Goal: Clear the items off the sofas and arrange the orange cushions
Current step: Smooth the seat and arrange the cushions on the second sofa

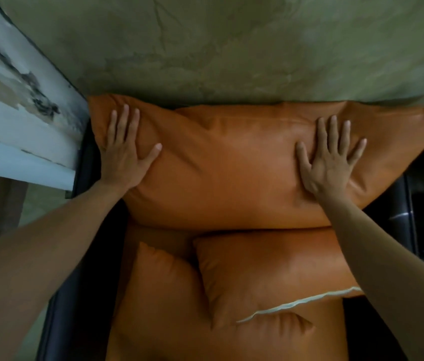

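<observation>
Large cushion (231, 162): leaning along the sofa (398, 204) back edge, against the wall (205, 48).
Left hand (124, 155): pressing flat, fingers spread, its left end.
Right hand (330, 162): pressing flat, fingers splayed, its right part.
Small cushions (265, 277): lying just in front, on the seat.

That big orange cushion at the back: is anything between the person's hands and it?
Nothing visible. The left hand and the right hand both lie flat, fingers spread, directly on the big orange cushion, which leans against the green wall. The two smaller cushions lie below it, nearer the person.
</observation>
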Demonstrator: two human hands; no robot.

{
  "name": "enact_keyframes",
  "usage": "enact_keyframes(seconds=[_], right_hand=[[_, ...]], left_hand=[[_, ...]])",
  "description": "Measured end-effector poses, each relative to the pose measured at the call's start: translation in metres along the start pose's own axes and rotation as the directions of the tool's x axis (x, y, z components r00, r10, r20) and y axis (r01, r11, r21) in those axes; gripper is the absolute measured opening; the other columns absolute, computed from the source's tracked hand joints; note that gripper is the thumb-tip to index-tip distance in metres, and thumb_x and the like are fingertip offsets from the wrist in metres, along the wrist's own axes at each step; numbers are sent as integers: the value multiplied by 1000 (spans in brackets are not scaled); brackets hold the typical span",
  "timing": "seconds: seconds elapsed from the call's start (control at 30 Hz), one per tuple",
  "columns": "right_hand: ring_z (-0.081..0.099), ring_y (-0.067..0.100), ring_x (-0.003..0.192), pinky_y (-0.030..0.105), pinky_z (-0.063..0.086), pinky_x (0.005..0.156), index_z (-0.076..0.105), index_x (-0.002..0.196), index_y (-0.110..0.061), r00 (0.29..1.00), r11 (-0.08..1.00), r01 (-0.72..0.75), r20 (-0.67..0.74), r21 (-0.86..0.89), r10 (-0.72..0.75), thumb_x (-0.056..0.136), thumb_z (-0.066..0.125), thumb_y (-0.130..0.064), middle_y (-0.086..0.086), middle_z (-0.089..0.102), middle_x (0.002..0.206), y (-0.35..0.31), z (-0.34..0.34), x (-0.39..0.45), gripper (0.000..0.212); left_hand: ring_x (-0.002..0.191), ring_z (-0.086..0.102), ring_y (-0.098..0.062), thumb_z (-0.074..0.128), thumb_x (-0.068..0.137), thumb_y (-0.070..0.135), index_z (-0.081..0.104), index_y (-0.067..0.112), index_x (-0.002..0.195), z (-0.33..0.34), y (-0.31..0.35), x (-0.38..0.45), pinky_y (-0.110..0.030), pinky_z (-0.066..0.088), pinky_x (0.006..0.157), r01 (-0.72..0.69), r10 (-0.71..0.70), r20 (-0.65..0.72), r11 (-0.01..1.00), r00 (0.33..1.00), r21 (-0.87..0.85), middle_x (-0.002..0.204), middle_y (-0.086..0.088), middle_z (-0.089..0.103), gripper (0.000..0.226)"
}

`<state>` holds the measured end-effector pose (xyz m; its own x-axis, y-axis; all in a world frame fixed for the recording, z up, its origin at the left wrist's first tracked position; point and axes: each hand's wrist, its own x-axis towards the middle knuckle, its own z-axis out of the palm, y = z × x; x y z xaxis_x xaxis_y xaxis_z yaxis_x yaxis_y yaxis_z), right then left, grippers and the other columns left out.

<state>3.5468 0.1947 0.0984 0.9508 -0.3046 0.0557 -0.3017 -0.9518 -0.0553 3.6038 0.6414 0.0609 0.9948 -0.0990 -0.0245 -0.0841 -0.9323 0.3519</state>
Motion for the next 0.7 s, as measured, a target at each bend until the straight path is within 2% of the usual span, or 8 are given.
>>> enact_keyframes(seconds=[0.07,0.13,0.2,0.27,0.33,0.47,0.6,0.7], right_hand=[[-3,23,159,65,-3,122,17,164,-26,1000,999,-21,-8,44,22,100,26,-68,-1,9,173,-4,-4,-8,77],[-2,23,159,64,-5,122,17,164,-26,998,994,16,-65,105,-10,98,34,-67,-1,9,173,-12,-11,-26,79],[0,23,159,61,-3,123,18,164,-28,987,982,151,-76,110,-144,94,40,-70,-1,10,172,-23,-13,-50,84],[-2,23,159,63,0,123,16,164,-30,965,960,262,6,97,-264,90,40,-78,-1,6,173,-30,-7,-71,91],[-4,25,159,63,1,123,14,164,-32,959,958,274,55,80,-278,86,37,-85,0,3,173,-27,-2,-82,97],[-6,26,159,60,-3,123,13,164,-37,976,978,210,63,10,-210,81,41,-90,2,1,173,-2,-6,-69,103],[-8,27,159,60,0,125,4,164,-38,980,984,177,92,-18,-174,80,40,-92,5,-3,173,8,-3,-41,106],[-8,28,159,59,-2,125,3,164,-36,982,984,179,71,-17,-177,82,38,-91,7,-4,173,5,4,-37,105]], left_hand=[[160,-6,-23,31,95,79,1,32,166,-5,11,-14,-77,1,118,76,-74,-33,995,997,57,174,6,-3,89],[160,-6,-28,36,99,73,4,32,166,-9,32,-41,-80,-2,115,106,-96,-125,991,988,77,174,2,-3,85],[160,-6,-32,45,96,73,6,32,166,-10,61,-74,-78,-5,115,-36,42,-139,998,989,48,174,-2,-2,90],[159,-7,-32,55,83,81,4,36,165,1,95,-106,-79,-2,114,-259,259,2,965,966,44,174,0,-4,107],[159,-8,-33,62,70,88,-1,39,164,19,124,-127,-84,6,111,-384,366,170,919,915,92,174,-1,-6,124],[157,-20,-35,72,61,86,-16,43,161,42,145,-108,-87,5,108,-405,310,347,881,885,246,171,0,-23,140],[153,-31,-35,69,64,86,-34,45,152,54,147,-66,-85,-2,107,-380,233,407,864,884,330,163,2,-42,142],[151,-33,-36,66,66,88,-37,44,151,57,151,-59,-85,-2,107,-373,206,418,851,885,370,160,2,-45,140]])
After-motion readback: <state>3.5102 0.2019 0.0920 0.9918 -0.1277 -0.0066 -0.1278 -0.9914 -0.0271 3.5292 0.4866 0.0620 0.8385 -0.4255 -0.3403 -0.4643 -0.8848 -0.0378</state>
